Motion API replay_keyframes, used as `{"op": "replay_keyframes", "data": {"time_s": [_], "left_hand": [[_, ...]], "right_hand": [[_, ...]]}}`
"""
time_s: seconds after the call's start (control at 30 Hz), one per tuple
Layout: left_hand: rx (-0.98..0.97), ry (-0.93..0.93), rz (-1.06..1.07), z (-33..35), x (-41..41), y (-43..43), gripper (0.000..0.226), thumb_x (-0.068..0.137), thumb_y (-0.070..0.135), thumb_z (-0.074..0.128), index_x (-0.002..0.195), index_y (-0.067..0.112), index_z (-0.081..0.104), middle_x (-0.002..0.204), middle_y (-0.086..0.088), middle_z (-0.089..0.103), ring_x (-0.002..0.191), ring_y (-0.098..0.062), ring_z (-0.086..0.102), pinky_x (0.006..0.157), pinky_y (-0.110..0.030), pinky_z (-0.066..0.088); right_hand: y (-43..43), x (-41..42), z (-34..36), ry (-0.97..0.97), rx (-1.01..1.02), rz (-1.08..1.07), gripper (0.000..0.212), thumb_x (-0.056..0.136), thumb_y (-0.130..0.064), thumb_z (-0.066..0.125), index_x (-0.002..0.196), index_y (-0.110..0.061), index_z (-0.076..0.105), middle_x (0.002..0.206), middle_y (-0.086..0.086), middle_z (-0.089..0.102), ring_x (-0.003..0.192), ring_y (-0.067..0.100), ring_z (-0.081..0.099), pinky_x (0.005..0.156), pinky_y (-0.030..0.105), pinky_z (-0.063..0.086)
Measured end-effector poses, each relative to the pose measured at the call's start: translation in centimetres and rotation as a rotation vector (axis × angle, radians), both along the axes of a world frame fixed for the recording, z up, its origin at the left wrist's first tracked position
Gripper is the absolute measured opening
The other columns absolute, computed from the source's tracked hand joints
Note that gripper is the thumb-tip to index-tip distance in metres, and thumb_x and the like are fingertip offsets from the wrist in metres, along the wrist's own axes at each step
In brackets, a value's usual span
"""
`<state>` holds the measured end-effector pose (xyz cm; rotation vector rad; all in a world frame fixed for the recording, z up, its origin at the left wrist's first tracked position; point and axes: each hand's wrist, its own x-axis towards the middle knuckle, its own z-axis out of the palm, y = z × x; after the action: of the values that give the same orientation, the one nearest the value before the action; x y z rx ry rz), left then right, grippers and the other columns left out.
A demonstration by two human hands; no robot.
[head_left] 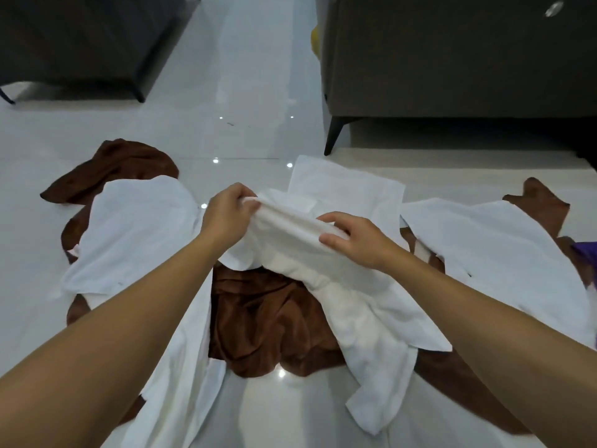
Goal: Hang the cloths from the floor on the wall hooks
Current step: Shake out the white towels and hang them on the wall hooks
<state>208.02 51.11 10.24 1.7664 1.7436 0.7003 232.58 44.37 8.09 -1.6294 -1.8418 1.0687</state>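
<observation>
Several white and brown cloths lie in a heap on the glossy white floor [252, 92]. My left hand [226, 215] pinches the top edge of a white cloth [323, 273] in the middle of the heap. My right hand [352, 237] grips the same cloth a little to the right, fingers curled over its bunched edge. The cloth is partly raised, and its lower part trails down over a brown cloth [268, 321]. Another white cloth [135, 234] lies to the left and one [497, 247] to the right. No wall hooks are in view.
A dark cabinet on thin legs [80, 37] stands at the back left. A grey sofa with a black leg [452, 59] stands at the back right, a yellow thing [315, 40] beside it. Something purple [586, 250] shows at the right edge.
</observation>
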Motion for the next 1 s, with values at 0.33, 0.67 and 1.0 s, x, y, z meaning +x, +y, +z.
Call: {"op": "replay_keyframes", "data": {"time_s": [0.33,0.67,1.0], "left_hand": [[-0.002,0.208,0.140,-3.0,1.6,-1.8,0.046,0.092,0.051,0.054,0.121,0.015,0.053,0.127,-0.011,0.044,0.122,-0.030,0.038,0.091,-0.039,0.038],[-0.569,-0.657,0.140,-0.1,7.4,-4.7,0.030,0.101,0.049,0.033,0.117,0.027,0.045,0.085,-0.017,0.070,0.072,-0.027,0.072,0.065,-0.037,0.061],[-0.437,-1.097,0.245,0.4,6.4,-2.3,0.007,0.095,0.019,0.060,0.102,0.020,0.061,0.104,-0.002,0.063,0.095,-0.017,0.063,0.076,-0.035,0.054]], "right_hand": [[1.6,-0.5,-0.2,0.179,0.133,-0.142,0.011,0.097,-0.027,0.058,0.106,-0.031,0.064,0.103,-0.028,0.061,0.095,-0.018,0.054,0.081,0.000,0.036],[1.0,-2.6,0.4,0.293,0.196,-0.151,0.025,0.104,-0.024,0.041,0.109,-0.028,0.065,0.107,-0.023,0.063,0.100,-0.013,0.055,0.086,0.004,0.039],[-1.0,-4.0,0.7,0.336,0.087,-0.161,0.042,0.100,-0.047,0.035,0.142,-0.043,0.028,0.097,-0.008,0.068,0.071,0.005,0.062,0.065,0.016,0.046]]}}
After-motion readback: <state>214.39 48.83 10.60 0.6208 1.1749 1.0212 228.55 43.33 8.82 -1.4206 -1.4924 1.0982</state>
